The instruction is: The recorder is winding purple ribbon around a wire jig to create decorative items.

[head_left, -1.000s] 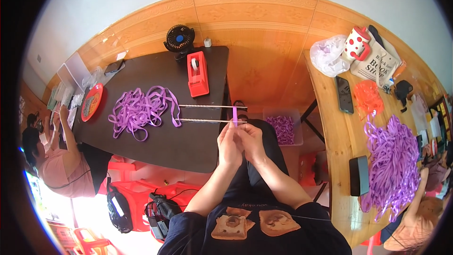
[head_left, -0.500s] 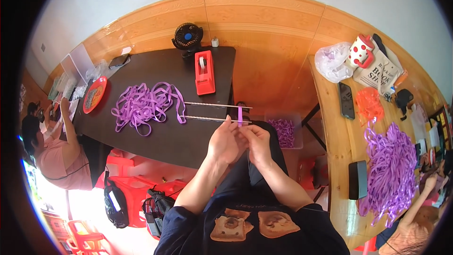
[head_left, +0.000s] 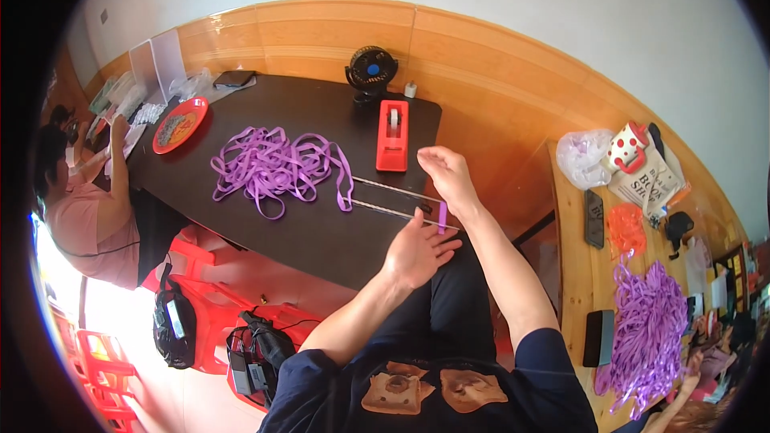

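Two thin twisted metal rods [head_left: 385,210] lie side by side on the dark table and jut past its right edge. A short purple ribbon strip [head_left: 442,218] spans their free ends, and the long purple ribbon [head_left: 273,168] lies in a loose tangle at their other end. My left hand [head_left: 417,252] is open, palm up with fingers spread, just below the nearer rod's end; whether it touches the rod I cannot tell. My right hand [head_left: 451,180] is raised beyond the rods, fingers outstretched and holding nothing visible, beside the red tape dispenser [head_left: 392,136].
A small black fan [head_left: 371,72] stands behind the dispenser. A red plate [head_left: 180,125] with small bits sits at the left, near a seated person in pink [head_left: 96,208]. On the wooden table [head_left: 573,297] at right lie a phone [head_left: 593,219] and a purple ribbon heap [head_left: 650,333].
My right hand has left the ribbon strip at the rod ends and moved up toward the tape dispenser. My left hand's fingers have spread below the rods. The whole view has shifted.
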A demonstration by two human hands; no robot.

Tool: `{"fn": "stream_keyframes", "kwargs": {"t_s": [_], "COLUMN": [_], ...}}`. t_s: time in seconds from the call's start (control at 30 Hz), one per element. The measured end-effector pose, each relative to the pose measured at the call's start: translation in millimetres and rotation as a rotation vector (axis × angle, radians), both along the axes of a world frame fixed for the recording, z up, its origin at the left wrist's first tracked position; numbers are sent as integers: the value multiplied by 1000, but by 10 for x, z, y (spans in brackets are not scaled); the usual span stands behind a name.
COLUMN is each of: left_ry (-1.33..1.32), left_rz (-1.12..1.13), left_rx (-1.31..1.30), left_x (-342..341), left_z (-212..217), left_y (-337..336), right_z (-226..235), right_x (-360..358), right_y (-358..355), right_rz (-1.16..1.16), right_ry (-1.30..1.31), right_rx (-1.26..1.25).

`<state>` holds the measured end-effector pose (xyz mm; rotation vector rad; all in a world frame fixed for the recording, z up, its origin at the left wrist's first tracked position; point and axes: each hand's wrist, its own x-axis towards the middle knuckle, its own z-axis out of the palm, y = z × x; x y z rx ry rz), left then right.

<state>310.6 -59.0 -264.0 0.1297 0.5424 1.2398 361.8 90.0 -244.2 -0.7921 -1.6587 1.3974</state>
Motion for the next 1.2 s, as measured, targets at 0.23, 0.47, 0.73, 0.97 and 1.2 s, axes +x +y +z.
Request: {"fn": "stream_keyframes", "kwargs": {"t_s": [0.23,0.47,0.73,0.97,1.2], "left_ry": [-8,-67,-20,-24,-43], "left_rz": [28,29,81,108,112], "left_rx": [-25,-20,33,22,-14], "left_x": [15,-1,-3,9,36], "left_z": [-42,-94,37,45,11], "left_y": [16,30,-39,-52,-33], "right_z": [-81,88,53,-146,-422], "right_x": [-603,-760,-596,-577,-575], "right_y": [347,170,-301,-311,-121], "right_rz": [-1,-85,-143,-177,-268], "right_ry": [-185,158,95,82,-13], "right_rx": [-132,-225,-231,-197,-53]}}
